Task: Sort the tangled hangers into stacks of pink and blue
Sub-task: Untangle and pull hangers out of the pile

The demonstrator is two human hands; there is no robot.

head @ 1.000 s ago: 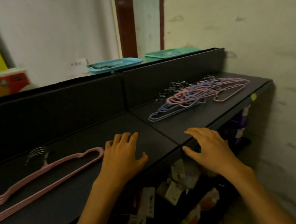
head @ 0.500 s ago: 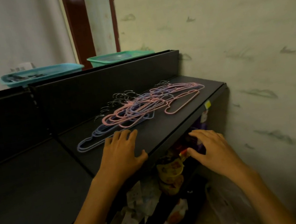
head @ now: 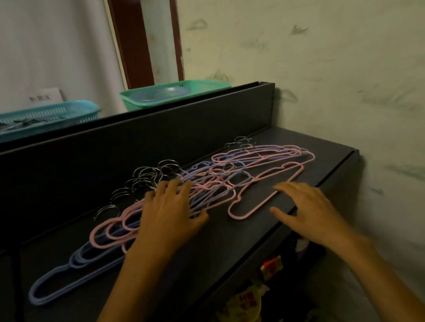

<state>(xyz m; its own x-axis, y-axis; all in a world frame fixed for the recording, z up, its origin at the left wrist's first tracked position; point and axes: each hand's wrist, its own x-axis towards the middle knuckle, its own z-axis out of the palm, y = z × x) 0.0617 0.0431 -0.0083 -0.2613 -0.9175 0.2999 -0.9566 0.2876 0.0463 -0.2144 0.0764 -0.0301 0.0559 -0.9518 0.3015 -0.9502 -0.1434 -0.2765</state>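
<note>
A tangled pile of hangers (head: 217, 182) is seen on the dark shelf (head: 322, 143), spread from 9 o'clock toward 2 o'clock of frame centre. Pink hangers (head: 266, 194) and blue hangers (head: 58, 282) are mixed; the blue ones stick out at the pile's 8 o'clock end, and metal hooks (head: 152, 176) are bunched at its 11 o'clock side. The left hand (head: 169, 215) is laid flat on the pile's middle, fingers spread and straight, nothing grasped. The right hand (head: 305, 207) is held at 3 o'clock of the left, fingers relaxed and loose, index tip just beside the outer pink hanger; contact cannot be told, nothing is gripped. A blue basket (head: 27, 123) and a green basket (head: 175, 91) are seen at 12 o'clock behind the shelf's back panel. Packets (head: 241, 312) are seen under the shelf at 6 o'clock. A stained wall (head: 356, 54) is at 3 o'clock.
</note>
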